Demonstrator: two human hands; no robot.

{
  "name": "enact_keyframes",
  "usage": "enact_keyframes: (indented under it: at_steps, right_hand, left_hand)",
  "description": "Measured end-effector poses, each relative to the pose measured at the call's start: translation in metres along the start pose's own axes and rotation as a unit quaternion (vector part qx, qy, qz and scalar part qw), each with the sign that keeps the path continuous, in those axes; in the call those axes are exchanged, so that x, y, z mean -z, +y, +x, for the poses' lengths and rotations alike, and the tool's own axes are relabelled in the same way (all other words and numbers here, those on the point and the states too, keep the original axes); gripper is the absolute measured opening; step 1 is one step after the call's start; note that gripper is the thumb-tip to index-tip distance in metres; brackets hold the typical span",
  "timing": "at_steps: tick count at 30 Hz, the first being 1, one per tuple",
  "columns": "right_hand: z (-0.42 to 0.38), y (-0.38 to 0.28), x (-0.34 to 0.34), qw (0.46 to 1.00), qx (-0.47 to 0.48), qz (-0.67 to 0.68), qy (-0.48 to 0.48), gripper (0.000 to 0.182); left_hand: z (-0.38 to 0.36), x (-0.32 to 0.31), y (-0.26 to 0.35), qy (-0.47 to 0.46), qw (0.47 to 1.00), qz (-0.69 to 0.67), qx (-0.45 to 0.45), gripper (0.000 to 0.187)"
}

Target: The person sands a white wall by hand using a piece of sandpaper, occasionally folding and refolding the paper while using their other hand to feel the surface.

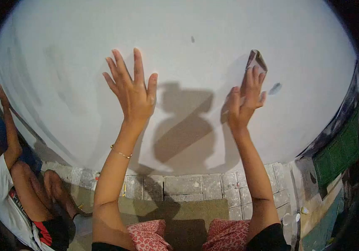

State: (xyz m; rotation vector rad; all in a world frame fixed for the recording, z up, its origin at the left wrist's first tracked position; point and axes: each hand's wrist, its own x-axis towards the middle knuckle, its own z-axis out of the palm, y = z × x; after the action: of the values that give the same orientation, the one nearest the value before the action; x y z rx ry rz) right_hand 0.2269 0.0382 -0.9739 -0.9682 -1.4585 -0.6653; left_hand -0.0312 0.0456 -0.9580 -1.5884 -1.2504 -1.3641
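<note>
My left hand (134, 90) lies on the white wall (229, 25) with its fingers spread wide, and nothing is in it. A bracelet (121, 154) circles that wrist. Further right, my right hand (247, 98) presses a folded piece of paper (260, 60) against the wall. The paper looks brownish and grey, and its folded end sticks out past my fingertips; the rest is hidden under the hand. Just right of this hand is a grey smudge (275, 88). A smaller dark mark (193, 39) shows between the hands, higher up. My shadow falls between my arms.
At the left, another person (24, 196) sits close to the wall with one arm raised to it. Grey paving blocks (183, 184) run along the wall's foot, with a mat (204, 207) before my knees. A green panel (337, 150) and a small white cup (289, 219) are at the right.
</note>
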Motion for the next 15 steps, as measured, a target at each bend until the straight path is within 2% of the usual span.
enact_keyframes:
  at_steps: [1,2,3,5,7,8,9,11,13,15]
  right_hand:
    - [-0.007,-0.006,-0.003,0.999,-0.032,0.024,0.013,0.06]
    - [-0.017,-0.014,-0.003,0.999,0.003,0.015,-0.034,0.065]
    - [-0.025,-0.022,0.0,0.992,0.041,0.011,-0.121,0.065]
    - [-0.029,-0.019,-0.004,0.953,0.247,-0.012,-0.174,0.063]
    - [-0.018,-0.008,0.003,0.98,0.14,-0.001,-0.142,0.06]
    - [-0.01,0.005,-0.004,0.989,0.122,-0.058,-0.059,0.059]
    - [-0.009,0.012,-0.005,0.989,0.123,-0.057,-0.062,0.059]
    - [0.001,0.009,-0.002,0.998,-0.005,0.024,0.057,0.06]
    - [-0.01,0.003,-0.002,0.998,0.01,0.038,0.042,0.058]
    - [-0.023,0.003,-0.002,0.974,0.186,-0.025,-0.125,0.057]
  left_hand:
    - [0.0,0.0,0.0,0.001,1.0,0.004,-0.004,0.064]
    - [0.0,0.003,0.001,0.0,1.0,-0.001,-0.003,0.065]
    - [0.0,0.003,0.0,-0.001,1.0,-0.004,-0.006,0.065]
    - [0.0,0.002,0.001,0.004,1.0,0.016,-0.01,0.065]
    - [0.002,0.002,0.002,-0.001,1.0,-0.004,0.004,0.065]
    - [0.002,0.002,0.002,-0.001,1.0,-0.005,0.006,0.065]
    - [0.002,0.002,0.002,0.002,1.0,-0.005,0.008,0.066]
    - [0.001,0.004,0.0,-0.002,1.0,0.002,0.008,0.066]
    - [-0.001,0.004,-0.002,-0.01,1.0,0.007,0.004,0.066]
    - [-0.003,0.0,-0.007,0.006,0.999,0.02,-0.026,0.066]
